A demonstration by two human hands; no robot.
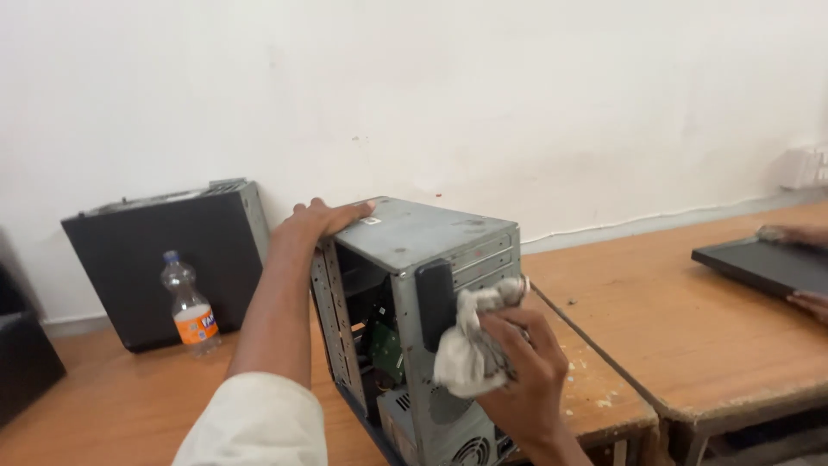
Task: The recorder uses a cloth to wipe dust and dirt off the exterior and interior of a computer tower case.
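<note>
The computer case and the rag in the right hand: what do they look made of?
Computer case: apparently sheet metal, dull grey and scuffed, with punched holes along its frame. Rag: soft woven cloth, off-white and grimy, crumpled into folds in the right hand.

Plain white wall (517, 86) behind two worn wooden tables (690, 319), evenly lit.

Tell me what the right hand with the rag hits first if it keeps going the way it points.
Probably the grey computer case: the right hand presses the white rag toward its rear panel.
</note>
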